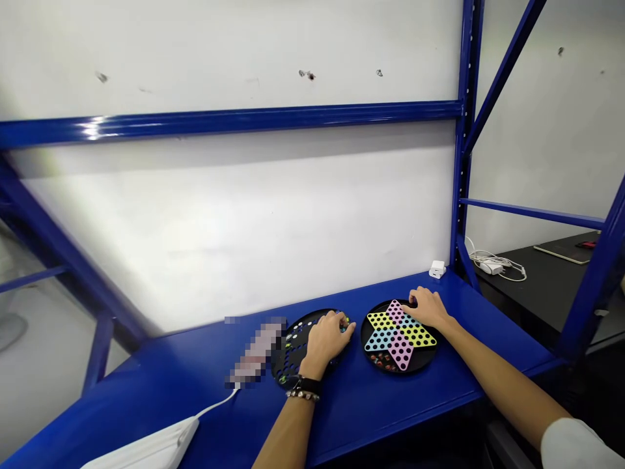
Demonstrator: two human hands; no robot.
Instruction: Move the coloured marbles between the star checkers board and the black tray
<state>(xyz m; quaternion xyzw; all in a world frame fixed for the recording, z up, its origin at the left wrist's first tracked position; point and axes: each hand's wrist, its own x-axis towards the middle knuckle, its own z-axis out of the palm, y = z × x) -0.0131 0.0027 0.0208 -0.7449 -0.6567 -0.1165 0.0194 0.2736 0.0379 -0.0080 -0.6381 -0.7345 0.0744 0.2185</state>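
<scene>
My left hand reaches over a round black tray with many holes, through which blue shows. Its fingers curl down, with thumb and fingertips close together by small coloured marbles at the tray's right edge; anything pinched there is hidden. Right of it lies a round black Chinese checkers board with a pink, yellow and blue star. My right hand rests at its upper right rim, fingers bent and thumb over the star; what it grips is unclear. Reddish marbles lie in the board's lower left section.
Both boards rest on a blue tabletop in a blue metal frame. At left are a blurred-out phone-like object, a white cable and a white power strip. A white charger stands at the back right.
</scene>
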